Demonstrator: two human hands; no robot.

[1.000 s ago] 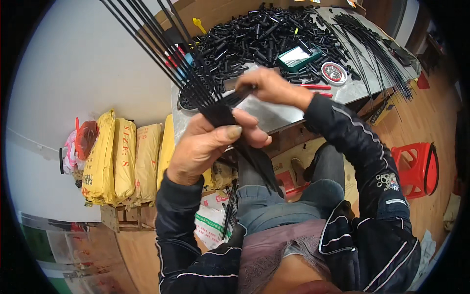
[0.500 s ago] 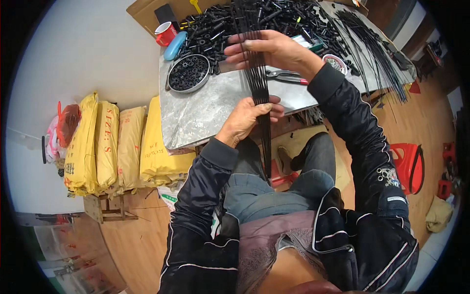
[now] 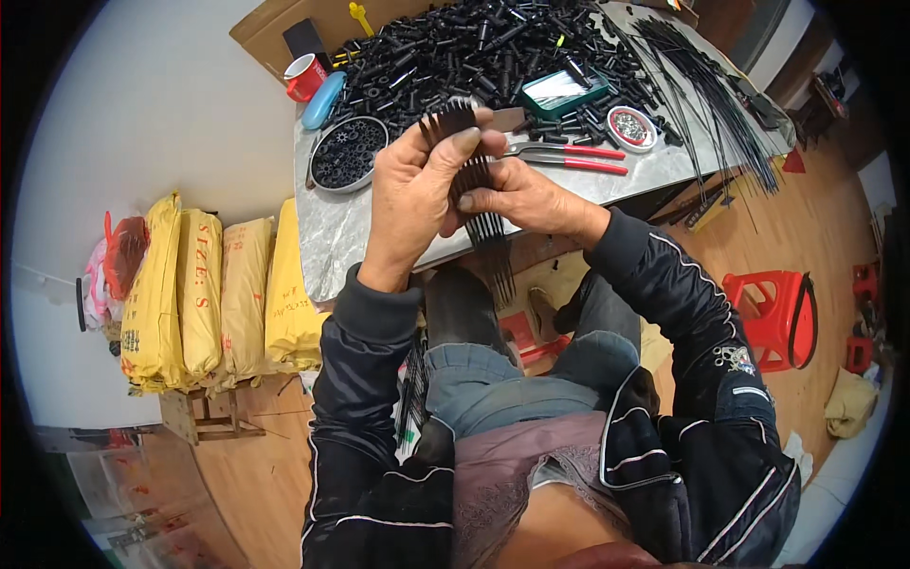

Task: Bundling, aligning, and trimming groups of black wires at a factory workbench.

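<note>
My left hand is closed around the upper end of a bundle of thin black rods, thumb laid across the front. A little lower, my right hand grips the same bundle, with its thumb against the rods. The bundle slants over the table's front edge, its lower ends fanning out above my legs. Just beyond my right hand lie red-handled snips. To the left of my hands is a round dish of small black gear-shaped parts.
A heap of black tubular parts covers the back of the grey table. A teal box, a small dish of metal bits and loose long rods lie rightward. Yellow sacks stand left; a red stool right.
My right hand has come down from the upper rods to the front of the bundle. My left hand has moved up to its top end. The bundle now sits lower and more slanted.
</note>
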